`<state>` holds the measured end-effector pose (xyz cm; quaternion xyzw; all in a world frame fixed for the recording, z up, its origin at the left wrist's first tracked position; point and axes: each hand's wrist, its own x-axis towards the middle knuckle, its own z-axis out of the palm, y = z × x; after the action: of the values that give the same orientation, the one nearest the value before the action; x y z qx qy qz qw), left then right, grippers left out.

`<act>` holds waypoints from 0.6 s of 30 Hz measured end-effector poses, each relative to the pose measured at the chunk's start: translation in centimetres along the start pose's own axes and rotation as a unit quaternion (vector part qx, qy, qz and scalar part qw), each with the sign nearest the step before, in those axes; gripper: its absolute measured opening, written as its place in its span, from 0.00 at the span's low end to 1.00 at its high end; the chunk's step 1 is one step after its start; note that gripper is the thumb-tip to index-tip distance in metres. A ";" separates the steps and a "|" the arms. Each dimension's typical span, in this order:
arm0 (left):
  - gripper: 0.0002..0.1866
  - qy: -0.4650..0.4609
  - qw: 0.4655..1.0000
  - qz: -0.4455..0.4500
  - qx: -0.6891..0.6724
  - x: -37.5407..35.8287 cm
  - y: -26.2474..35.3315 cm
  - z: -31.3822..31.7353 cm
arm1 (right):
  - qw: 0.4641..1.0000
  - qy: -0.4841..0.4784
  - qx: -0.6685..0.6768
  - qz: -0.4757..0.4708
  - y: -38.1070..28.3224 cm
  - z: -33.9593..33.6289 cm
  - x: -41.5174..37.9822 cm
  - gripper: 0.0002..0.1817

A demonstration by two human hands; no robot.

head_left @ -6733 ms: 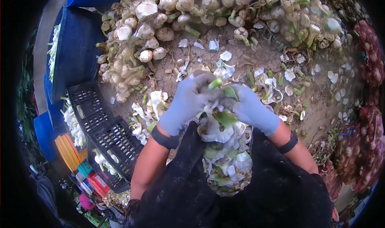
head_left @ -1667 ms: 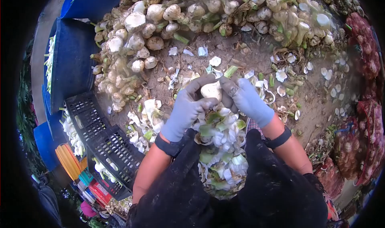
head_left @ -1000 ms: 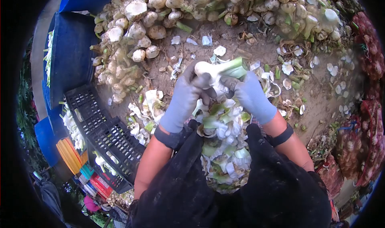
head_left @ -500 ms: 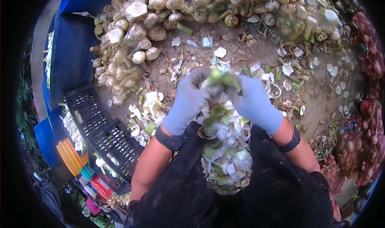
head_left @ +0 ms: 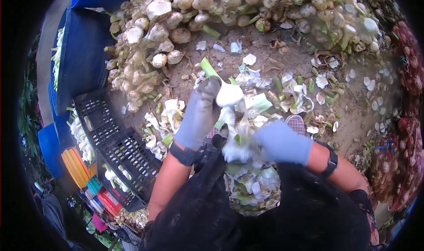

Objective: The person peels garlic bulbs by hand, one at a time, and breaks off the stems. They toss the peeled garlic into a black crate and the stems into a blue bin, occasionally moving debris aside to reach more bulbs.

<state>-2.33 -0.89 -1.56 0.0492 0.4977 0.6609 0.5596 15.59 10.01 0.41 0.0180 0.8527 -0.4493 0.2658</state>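
A peeled white garlic bulb [head_left: 229,94] sits in the gloved left hand [head_left: 199,114], above the scrap-strewn ground.
The left fingers are closed around the bulb at its neck, its green stem [head_left: 208,67] slanting up and away from the person and the round white end turned toward the right. The gloved right hand [head_left: 282,141] is apart from the bulb, lower and nearer the body, blurred beside a tangle of pale peelings [head_left: 238,150]; whether its fingers are open or gripping some of them, one cannot tell. A checked shoe [head_left: 296,123] shows just beyond that hand. A black crate [head_left: 130,156] stands to the person's left, and a heap of unpeeled bulbs [head_left: 182,1] lies ahead.
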 end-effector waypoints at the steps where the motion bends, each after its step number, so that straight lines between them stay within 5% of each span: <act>1: 0.21 0.021 0.999 -0.021 -0.037 -0.1 0.1 -0.4 | 0.995 -0.089 0.009 -0.036 -1.5 -0.3 -0.5 0.14; 5: 0.21 0.080 0.985 -0.069 -0.139 0.7 -0.8 -2.2 | 0.960 0.054 0.201 -0.187 -1.5 0.0 -1.1 0.17; 6: 0.19 0.083 0.987 -0.065 -0.118 0.7 -0.8 -2.0 | 0.989 0.146 0.008 -0.033 -1.2 -1.1 -0.5 0.18; 7: 0.19 0.079 0.988 -0.064 -0.120 0.7 -0.7 -1.8 | 0.947 0.229 -0.189 0.125 -0.9 -2.3 -0.1 0.20; 8: 0.19 0.077 0.989 -0.082 -0.095 0.6 -0.5 -1.7 | 0.946 0.229 -0.192 0.127 -0.7 -3.1 0.1 0.20; 10: 0.17 0.098 0.989 -0.105 -0.037 0.3 -0.2 -0.6 | 0.884 0.461 -0.040 0.062 -0.7 -4.0 0.7 0.22; 15: 0.19 0.107 0.994 -0.022 -0.008 1.1 -0.4 -1.2 | 0.959 0.251 -0.049 0.125 0.4 -2.9 3.7 0.14; 17: 0.19 0.126 0.991 -0.038 -0.004 2.0 1.9 -1.7 | 0.978 0.113 0.170 -0.041 -1.0 -1.2 2.0 0.07; 18: 0.20 0.104 0.991 0.030 0.084 2.8 2.9 -3.1 | 0.974 0.123 0.175 -0.071 -1.7 -0.3 1.5 0.09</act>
<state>-7.34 -0.17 -2.42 0.0419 0.6053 0.6344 0.4790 13.69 8.93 1.17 0.0588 0.7863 -0.6035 0.1185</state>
